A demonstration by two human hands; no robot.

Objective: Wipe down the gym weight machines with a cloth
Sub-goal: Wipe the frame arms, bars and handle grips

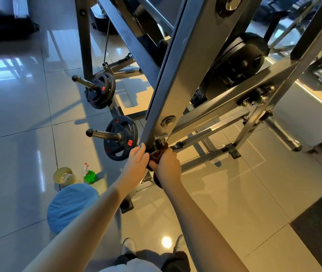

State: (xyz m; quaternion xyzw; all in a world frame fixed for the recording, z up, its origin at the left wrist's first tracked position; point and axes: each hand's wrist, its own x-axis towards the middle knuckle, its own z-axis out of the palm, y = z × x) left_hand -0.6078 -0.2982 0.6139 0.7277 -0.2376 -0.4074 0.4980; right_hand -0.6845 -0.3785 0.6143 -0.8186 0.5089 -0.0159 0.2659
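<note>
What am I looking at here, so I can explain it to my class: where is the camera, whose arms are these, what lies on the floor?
The camera sits on a person's head, looking down along their bare arms. The right hand grips a dark cloth against the foot of a weight machine's slanted steel beam. The left hand touches the beam there; whether it also grips the cloth is unclear. On the tiled floor stand a green spray bottle and a tin; black weight plates hang on pegs nearby.
</note>
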